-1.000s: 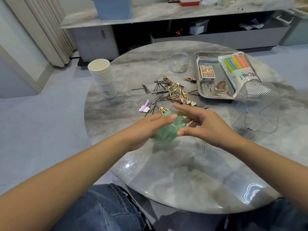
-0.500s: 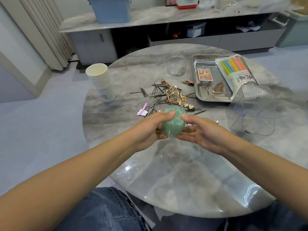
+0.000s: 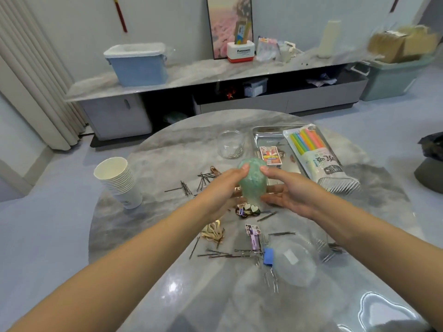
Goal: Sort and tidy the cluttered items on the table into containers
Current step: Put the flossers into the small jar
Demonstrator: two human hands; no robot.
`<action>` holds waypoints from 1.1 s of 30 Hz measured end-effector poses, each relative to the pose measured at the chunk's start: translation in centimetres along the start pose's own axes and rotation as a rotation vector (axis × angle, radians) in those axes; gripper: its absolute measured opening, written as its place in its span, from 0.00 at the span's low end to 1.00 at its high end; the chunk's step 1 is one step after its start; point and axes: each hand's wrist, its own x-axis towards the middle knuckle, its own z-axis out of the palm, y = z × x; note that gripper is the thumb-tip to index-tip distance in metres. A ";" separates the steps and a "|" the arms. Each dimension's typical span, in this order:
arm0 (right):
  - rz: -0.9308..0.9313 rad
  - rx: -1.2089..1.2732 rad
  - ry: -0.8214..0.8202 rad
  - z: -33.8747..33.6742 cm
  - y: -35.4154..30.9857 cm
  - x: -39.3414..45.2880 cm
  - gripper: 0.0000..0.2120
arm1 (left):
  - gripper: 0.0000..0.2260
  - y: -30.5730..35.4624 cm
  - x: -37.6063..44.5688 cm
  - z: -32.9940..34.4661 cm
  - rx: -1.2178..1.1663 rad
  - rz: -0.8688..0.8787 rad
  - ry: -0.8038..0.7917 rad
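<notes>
Two hands, the left hand (image 3: 221, 188) and the right hand (image 3: 291, 195), hold a pale green, crinkled, egg-shaped container (image 3: 253, 182) between them above the round grey marble desk (image 3: 153, 238), thumbs pressing near its top, fingers curled around its sides. The step in hand seems to be opening or preparing this container for small items. Next, the thin black metal hairpins (image 3: 215, 255) and the glossy golden hair clips (image 3: 212, 232) need picking up; they lie scattered and are slippery. A shiny steel tray (image 3: 261, 137) stands behind.
</notes>
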 end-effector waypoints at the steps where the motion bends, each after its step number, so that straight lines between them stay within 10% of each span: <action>1: -0.009 0.005 0.008 -0.6 -0.7 0.8 0.14 | 0.18 0.5 1.4 0.1 0.005 0.006 0.005; 23: -0.034 -0.181 0.547 -10.2 -8.6 26.4 0.16 | 0.15 2.6 30.9 3.5 0.305 -0.026 0.212; 33: -0.097 -0.501 0.403 -10.3 -6.8 27.0 0.16 | 0.21 0.7 31.6 3.2 0.399 0.027 0.214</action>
